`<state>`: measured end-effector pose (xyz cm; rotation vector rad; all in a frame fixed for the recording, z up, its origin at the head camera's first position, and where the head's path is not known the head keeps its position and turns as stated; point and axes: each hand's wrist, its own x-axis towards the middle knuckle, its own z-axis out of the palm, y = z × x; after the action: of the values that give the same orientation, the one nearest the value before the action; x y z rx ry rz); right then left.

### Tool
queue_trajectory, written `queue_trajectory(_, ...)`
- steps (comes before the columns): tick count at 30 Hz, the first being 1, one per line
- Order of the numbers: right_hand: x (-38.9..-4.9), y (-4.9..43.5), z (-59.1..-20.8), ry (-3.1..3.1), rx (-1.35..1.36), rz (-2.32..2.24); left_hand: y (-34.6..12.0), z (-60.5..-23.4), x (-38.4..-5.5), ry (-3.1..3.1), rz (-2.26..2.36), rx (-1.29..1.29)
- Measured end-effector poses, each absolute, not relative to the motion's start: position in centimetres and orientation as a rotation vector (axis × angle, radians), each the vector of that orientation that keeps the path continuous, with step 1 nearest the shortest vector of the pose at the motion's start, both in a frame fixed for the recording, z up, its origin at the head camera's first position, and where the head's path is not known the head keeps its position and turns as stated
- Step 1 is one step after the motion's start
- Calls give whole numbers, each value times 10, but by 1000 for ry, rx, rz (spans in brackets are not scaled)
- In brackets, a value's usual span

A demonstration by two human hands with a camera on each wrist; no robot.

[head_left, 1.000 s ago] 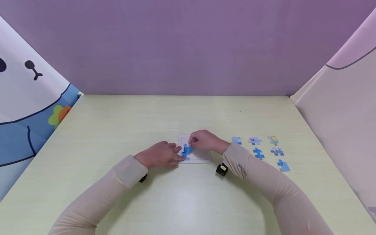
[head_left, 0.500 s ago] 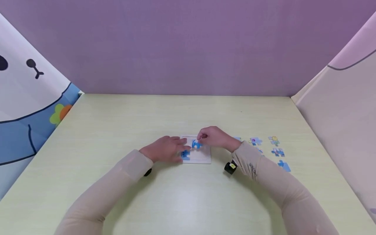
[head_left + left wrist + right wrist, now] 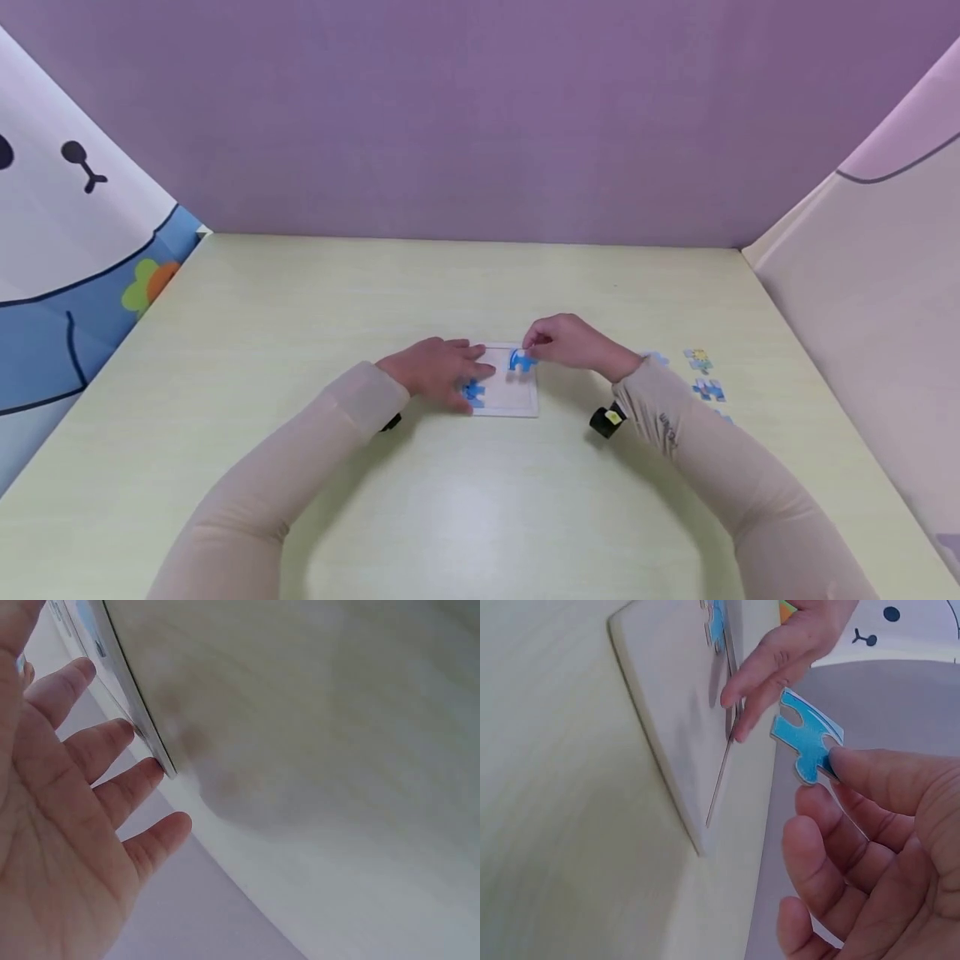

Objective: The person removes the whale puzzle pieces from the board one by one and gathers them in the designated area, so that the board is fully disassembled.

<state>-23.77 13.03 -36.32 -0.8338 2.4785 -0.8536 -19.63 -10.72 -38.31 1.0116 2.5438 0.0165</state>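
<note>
A blue jigsaw piece [image 3: 521, 361] is pinched between the thumb and fingers of my right hand [image 3: 572, 340]. In the right wrist view, that jigsaw piece [image 3: 806, 739] is held up off the board, tilted. Below it lies a pale, rimmed puzzle board [image 3: 510, 412]. At the board's lower left sits another blue piece [image 3: 474, 392], partly covered by my left hand [image 3: 435, 371]. With fingers spread, my left hand rests at the board's left side. The left wrist view has the fingertips of my left hand [image 3: 67, 795] by the board's edge.
Loose puzzle pieces lie on the table to the right, including one with a yellow sun [image 3: 698, 360] and a blue one with pink marks [image 3: 707, 389]. My right sleeve [image 3: 675, 417] hides others. A purple wall panel [image 3: 480, 125] stands behind the table.
My right hand has lifted the blue piece from beside the lower-left piece and carried it right, to the board's upper right. My left hand has shifted slightly right and up.
</note>
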Motion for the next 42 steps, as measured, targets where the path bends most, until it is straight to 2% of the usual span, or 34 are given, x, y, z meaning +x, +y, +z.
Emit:
queue_trajectory(20,-249,174,-362,2465,-849,-731,-106,-378,-198,2521,81,912)
queue_trajectory(42,-242,217,-368,2421,-808,-698,-104,-381,-195,2493,37,888)
